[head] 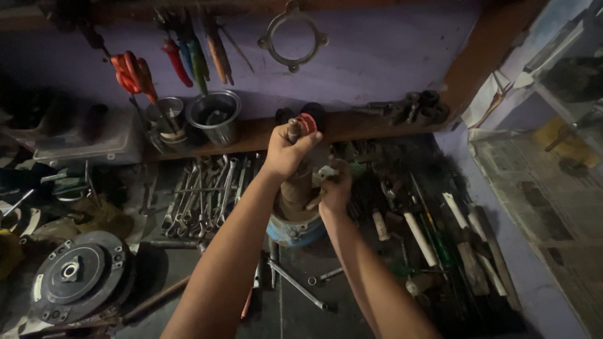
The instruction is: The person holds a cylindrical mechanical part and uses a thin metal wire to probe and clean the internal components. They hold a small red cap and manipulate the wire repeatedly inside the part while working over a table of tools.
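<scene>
Two bare forearms rise from the bottom edge of the frame toward its centre, and everything else sits beyond them on a dark, crowded workbench. At lower left lies a round black disc-shaped machine part (78, 274) with a pale hub. Above it, at upper left, red-handled pliers (133, 74) hang on the purple wall, and just right of them two steel cups (191, 119) stand on a wooden shelf, with a few coloured-handled tools hanging above. Below the cups a row of spanners (204, 191) lies fanned on the bench. Right of these, the left hand (286, 150) is closed in a fist around the top of an upright shaft, whose tip shows above the fingers, just beside a small red ring. That shaft belongs to the rusty cylindrical part (295, 191) standing at centre frame on a blue round base (292, 231). The right hand (336, 188), touching the part's right side, pinches a small pale metal piece (325, 171) against it. A loose steel rod (296, 285) lies on the bench below. Farther right, white-handled tools (419, 238) and screwdrivers lie in a heap, and black sockets (422, 107) sit on the shelf at upper right. A metal ring flange (293, 37) hangs top centre.
</scene>
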